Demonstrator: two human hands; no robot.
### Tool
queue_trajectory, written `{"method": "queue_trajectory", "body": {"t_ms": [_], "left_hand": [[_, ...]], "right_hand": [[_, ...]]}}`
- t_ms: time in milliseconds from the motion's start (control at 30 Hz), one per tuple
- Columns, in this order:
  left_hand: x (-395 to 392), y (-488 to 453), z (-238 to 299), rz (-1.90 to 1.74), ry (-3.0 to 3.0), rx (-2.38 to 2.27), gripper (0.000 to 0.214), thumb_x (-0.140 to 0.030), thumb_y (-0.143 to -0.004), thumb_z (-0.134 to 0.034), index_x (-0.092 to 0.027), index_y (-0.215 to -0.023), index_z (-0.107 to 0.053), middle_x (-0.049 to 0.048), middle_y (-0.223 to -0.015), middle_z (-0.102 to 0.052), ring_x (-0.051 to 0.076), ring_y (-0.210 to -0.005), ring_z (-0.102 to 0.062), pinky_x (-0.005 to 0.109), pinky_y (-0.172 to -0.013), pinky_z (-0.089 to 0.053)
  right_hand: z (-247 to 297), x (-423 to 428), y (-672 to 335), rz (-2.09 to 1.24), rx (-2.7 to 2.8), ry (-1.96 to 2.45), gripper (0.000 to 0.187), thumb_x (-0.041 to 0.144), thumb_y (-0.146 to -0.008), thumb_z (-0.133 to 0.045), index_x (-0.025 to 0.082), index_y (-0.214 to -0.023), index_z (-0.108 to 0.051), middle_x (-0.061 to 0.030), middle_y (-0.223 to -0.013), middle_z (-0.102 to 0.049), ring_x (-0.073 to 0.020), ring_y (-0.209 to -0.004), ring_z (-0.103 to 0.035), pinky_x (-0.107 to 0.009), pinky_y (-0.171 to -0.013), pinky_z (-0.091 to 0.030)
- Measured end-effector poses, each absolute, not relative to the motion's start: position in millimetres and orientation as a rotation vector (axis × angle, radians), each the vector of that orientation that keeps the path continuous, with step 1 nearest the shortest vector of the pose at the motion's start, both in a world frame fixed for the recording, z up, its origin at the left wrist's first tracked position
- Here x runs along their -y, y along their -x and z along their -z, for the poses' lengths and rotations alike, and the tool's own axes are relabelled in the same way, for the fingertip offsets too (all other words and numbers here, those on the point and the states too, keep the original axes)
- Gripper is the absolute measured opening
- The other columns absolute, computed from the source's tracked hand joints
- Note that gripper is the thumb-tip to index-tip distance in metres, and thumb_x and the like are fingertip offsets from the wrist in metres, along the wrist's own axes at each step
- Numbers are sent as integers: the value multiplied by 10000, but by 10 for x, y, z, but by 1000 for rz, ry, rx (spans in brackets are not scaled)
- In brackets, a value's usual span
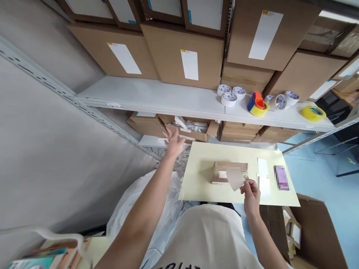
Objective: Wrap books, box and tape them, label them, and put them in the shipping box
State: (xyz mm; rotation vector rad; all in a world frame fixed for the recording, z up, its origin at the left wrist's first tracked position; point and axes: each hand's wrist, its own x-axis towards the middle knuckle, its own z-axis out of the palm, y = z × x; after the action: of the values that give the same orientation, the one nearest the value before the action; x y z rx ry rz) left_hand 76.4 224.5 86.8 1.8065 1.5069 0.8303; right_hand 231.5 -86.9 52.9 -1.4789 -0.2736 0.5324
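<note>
My right hand [251,192] pinches a small white label sheet [235,178] by its corner, above the front right part of a taped cardboard box [220,167]. That box lies on a pale yellow table [199,190] and bears a small white label. Stretched out to the left is my left hand [174,142], its fingers spread and nothing in them. It is past the table's left edge, in front of an open carton [199,135] of white packing material on the lower shelf. Whether it touches the carton cannot be told.
White papers [263,168] and a blurred purple item [281,177] lie on the table's right. Tape rolls [229,98] and a tape dispenser [256,102] stand on the shelf [168,95]. A large open carton [316,228] stands at lower right, a white plastic bag [129,201] at left.
</note>
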Motion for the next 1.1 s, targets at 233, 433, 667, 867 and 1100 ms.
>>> {"method": "queue_trajectory", "body": {"t_ms": [233, 433, 667, 867, 1100], "left_hand": [[-640, -779, -665, -908, -2270, -687, 448, -476, -621, -807, -222, -960, -667, 108, -1033, -665, 294, -1023, -621, 432, -950, -466], [-427, -880, -613, -933, -2200, -636, 77, -213, -849, -572, -233, -852, -646, 67, -865, -694, 214, -870, -659, 349, -816, -492], [-533, -937, -606, -846, -1654, -874, 164, -373, -820, -588, -221, -761, -594, 27, -730, -657, 177, -721, -630, 290, -694, -490], [-537, -1082, -545, -670, -1239, -862, 326, -508, -711, -671, -203, -723, -555, -12, -677, -615, 153, -647, -620, 290, -687, -501], [-332, -1175, -339, -490, -1205, -992, 346, -526, -695, -667, -192, -661, -585, -13, -605, -605, 143, -584, -600, 274, -633, -487]], "right_hand": [[-706, 480, -2148, -646, 259, 1342, 368, 550, -709, -715, 237, -726, -523, 67, -552, -432, -117, -528, -410, -279, -560, -381], [-792, 334, -2016, -810, 273, 1246, 319, 512, -706, -717, 233, -710, -562, 40, -591, -489, -133, -579, -452, -291, -607, -419], [-681, 600, -2158, -660, 517, 1457, 372, 502, -736, -682, 268, -1025, -698, -75, -1077, -600, -246, -1003, -551, -385, -837, -456], [-578, 905, -2432, -442, 512, 1659, 402, 517, -760, -692, 275, -1081, -696, -104, -1326, -505, -298, -1256, -464, -427, -949, -428], [-416, 1046, -2672, -632, 403, 1717, 297, 486, -754, -705, 212, -867, -727, -80, -917, -741, -239, -879, -650, -405, -847, -487]]}}
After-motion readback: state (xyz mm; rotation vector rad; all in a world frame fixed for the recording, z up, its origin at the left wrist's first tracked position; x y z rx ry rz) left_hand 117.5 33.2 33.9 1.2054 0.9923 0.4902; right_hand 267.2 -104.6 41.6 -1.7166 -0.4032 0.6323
